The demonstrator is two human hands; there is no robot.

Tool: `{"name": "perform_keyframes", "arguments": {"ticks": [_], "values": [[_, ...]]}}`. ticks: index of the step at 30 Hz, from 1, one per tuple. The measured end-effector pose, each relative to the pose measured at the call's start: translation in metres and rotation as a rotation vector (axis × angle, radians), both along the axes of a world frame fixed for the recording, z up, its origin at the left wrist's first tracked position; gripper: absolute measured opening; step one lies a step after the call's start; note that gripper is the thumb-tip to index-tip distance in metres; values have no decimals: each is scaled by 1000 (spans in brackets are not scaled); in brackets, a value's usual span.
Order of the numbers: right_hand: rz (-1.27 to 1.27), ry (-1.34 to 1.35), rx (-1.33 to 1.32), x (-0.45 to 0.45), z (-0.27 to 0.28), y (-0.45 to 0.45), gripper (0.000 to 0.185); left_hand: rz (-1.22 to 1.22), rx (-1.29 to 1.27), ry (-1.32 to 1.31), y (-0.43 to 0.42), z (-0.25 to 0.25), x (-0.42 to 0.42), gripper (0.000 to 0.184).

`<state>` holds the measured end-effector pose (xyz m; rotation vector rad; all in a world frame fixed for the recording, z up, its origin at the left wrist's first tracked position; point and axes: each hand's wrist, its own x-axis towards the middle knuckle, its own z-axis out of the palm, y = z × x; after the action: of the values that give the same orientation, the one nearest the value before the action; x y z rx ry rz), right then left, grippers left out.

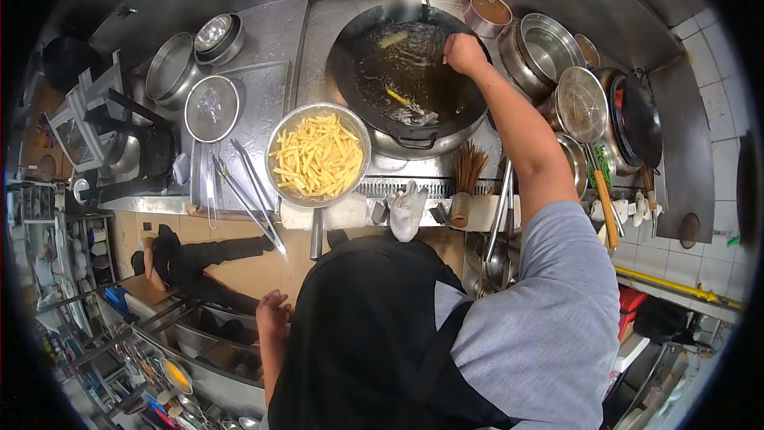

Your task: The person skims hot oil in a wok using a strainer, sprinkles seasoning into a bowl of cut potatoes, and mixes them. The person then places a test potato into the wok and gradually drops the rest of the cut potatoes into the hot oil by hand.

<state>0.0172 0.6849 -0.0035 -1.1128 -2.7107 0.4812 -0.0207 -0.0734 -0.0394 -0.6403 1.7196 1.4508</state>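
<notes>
My right hand (463, 53) is over the right side of a large black wok (344, 72), its fingers closed; what they hold, if anything, is too small to make out. Dark oil (414, 72) fills the wok, with a yellow fry (398, 97) and a pale piece (393, 40) in it and bubbles near the front. Down by my left side is my left hand (273, 314), its fingers loosely curled and apart, with nothing seen in them. To the left of the wok, a metal strainer (362, 129) full of pale cut fries (318, 155) rests on the counter edge, handle toward me.
Long tongs (251, 203) and a small sieve (212, 108) lie at left, near stacked metal bowls (219, 38). Right of the wok are pots (549, 48), a wire skimmer (582, 103) and a bamboo brush (468, 183). A cloth (407, 211) hangs in front. Another person (187, 259) stands behind left.
</notes>
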Motion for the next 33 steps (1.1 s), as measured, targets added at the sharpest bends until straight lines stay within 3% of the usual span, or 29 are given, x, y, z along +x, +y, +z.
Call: {"name": "perform_keyframes", "arguments": {"ticks": [3, 8, 10, 13, 15, 18, 20, 24, 26, 28, 30, 31, 33], "values": [[-21, -36, -62, 1, -13, 0, 13, -29, 45, 6, -6, 0, 17, 39], [-130, 299, -67, 39, -8, -17, 13, -141, -64, 129, 10, -2, 19, 35], [-199, 434, -106, 74, 7, -38, 15, -264, -145, 193, 28, 11, 7, 31], [-317, 693, -175, 140, 6, -74, 25, -224, -166, 173, 48, 5, -22, 30], [-455, 657, -208, 189, -11, -93, 24, -265, -180, 231, 71, 10, -37, 27], [-572, 731, -320, 246, -18, -136, 19, -464, -156, 398, 100, 4, -61, 21], [-648, 744, -332, 269, -17, -165, 17, -718, -160, 726, 122, -4, -75, 22], [-799, 777, -437, 298, -24, -214, 19, -921, -134, 808, 179, 21, -81, 21], [-822, 698, -415, 303, -29, -236, 20, -1016, -210, 710, 200, 29, -79, 23], [-755, 627, -427, 288, -27, -256, 20, -924, -217, 714, 207, 25, -74, 26], [-508, 715, -533, 251, -15, -277, 23, -692, -277, 745, 206, 2, -74, 31], [-380, 714, -565, 226, -4, -284, 26, -549, -175, 402, 203, -6, -79, 33], [-169, 676, -659, 170, 8, -299, 36, -397, -91, 243, 203, -20, -87, 34]]}}
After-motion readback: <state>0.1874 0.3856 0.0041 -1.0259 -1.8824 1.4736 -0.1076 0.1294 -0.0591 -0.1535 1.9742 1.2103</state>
